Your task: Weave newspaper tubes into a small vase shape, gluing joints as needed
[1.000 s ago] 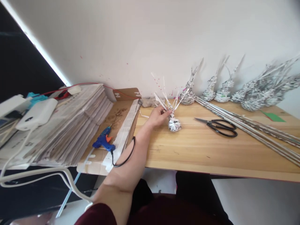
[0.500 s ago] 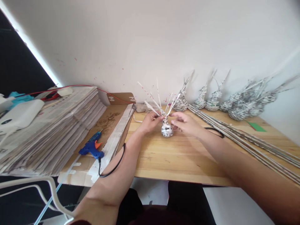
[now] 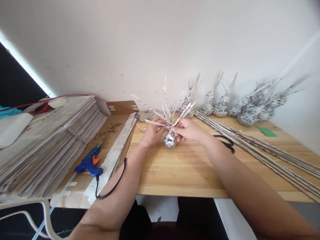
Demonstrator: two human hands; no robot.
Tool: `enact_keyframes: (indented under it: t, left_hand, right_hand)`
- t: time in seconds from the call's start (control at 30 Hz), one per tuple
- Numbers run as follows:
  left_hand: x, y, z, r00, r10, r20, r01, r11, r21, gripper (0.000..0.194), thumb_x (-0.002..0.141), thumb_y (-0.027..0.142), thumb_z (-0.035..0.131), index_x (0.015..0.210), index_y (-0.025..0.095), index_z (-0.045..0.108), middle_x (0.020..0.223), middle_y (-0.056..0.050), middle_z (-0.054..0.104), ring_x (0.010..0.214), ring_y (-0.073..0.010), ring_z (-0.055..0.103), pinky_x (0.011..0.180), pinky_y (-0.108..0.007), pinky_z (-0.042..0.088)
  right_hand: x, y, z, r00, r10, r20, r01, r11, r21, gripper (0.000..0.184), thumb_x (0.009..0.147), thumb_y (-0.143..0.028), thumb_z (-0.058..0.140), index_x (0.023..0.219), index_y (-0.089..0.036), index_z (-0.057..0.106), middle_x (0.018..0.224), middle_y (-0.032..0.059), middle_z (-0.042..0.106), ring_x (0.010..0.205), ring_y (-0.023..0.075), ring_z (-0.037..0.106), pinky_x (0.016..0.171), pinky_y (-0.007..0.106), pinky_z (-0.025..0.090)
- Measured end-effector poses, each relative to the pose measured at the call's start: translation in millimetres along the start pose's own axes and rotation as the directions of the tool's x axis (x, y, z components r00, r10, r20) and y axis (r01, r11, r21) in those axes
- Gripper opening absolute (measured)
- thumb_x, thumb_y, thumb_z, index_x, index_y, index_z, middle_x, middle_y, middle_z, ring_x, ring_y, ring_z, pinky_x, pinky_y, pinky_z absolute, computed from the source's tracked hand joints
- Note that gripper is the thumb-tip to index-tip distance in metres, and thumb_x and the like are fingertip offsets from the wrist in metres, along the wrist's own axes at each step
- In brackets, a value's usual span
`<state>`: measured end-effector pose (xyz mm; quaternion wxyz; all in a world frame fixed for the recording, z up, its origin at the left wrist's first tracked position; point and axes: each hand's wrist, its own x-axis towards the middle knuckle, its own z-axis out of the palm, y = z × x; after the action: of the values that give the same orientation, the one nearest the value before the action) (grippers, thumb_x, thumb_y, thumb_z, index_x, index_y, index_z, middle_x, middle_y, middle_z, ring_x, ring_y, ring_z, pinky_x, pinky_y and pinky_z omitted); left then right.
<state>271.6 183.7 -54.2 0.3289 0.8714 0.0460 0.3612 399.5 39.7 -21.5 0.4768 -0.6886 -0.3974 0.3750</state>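
Note:
A small woven newspaper vase stands upright on the wooden table in front of me, with several rolled paper strips fanning out of its narrow neck. My left hand grips the neck from the left, fingers closed around it just under the strips. From the right, my right hand pinches a paper strip where it leaves the neck, thumb and fingertips pressed together. Both hands meet at the neck and partly hide it. The round lower body shows below the fingers.
Several woven paper vases stand along the wall. Long paper rods lie on the right, beside black-handled scissors and a green piece. At left are a blue glue gun, cardboard and stacked newspapers.
My right hand has come in from beside the vase and now pinches a strip at its neck. The left hand keeps its hold. The whole view has shifted slightly.

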Motion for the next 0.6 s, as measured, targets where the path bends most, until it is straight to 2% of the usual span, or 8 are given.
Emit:
enact_keyframes:
  t: [0.2,0.37,0.47,0.6]
  left_hand:
    - [-1,3,-1.2,0.999,-0.032,0.041,0.034,0.999,-0.032,0.021,0.090,0.037,0.061,0.083,0.018,0.068,0.086,-0.005,0.066,0.085,-0.0181,0.060,0.081,-0.030,0.045]
    - [-2,4,-2.7,0.998,-0.052,0.037,0.055,0.996,-0.075,0.022,0.087,0.037,0.064,0.082,0.016,0.068,0.084,-0.005,0.068,0.081,-0.0175,0.060,0.079,-0.029,0.046]
    - [-2,4,-3.1,0.994,-0.098,0.048,0.103,0.989,-0.110,0.025,0.085,0.041,0.066,0.083,0.016,0.070,0.086,-0.006,0.069,0.082,-0.0178,0.061,0.078,-0.029,0.047]
    - [-2,4,-4.0,0.975,-0.174,0.139,0.205,0.946,-0.250,0.032,0.085,0.047,0.066,0.086,0.015,0.071,0.084,-0.005,0.071,0.080,-0.0175,0.063,0.077,-0.028,0.049]
  right_hand:
    - [2,17,6,0.985,-0.170,-0.038,0.171,0.985,0.024,0.013,0.084,-0.027,0.067,0.085,-0.020,0.056,0.062,-0.0044,0.061,0.050,0.0106,0.058,0.049,0.022,0.050]
    - [1,23,6,0.982,-0.183,-0.049,0.182,0.983,-0.014,0.019,0.086,-0.037,0.064,0.087,-0.019,0.059,0.066,-0.0008,0.063,0.052,0.0127,0.059,0.049,0.024,0.046]
    - [-1,22,7,0.960,-0.273,-0.065,0.263,0.956,-0.128,0.018,0.087,-0.037,0.061,0.086,-0.019,0.060,0.067,-0.0009,0.061,0.055,0.0125,0.056,0.051,0.024,0.043]
    - [-4,20,9,0.907,-0.412,-0.088,0.374,0.883,-0.284,0.017,0.088,-0.033,0.058,0.077,-0.020,0.059,0.062,-0.0030,0.055,0.055,0.0114,0.048,0.053,0.024,0.037]
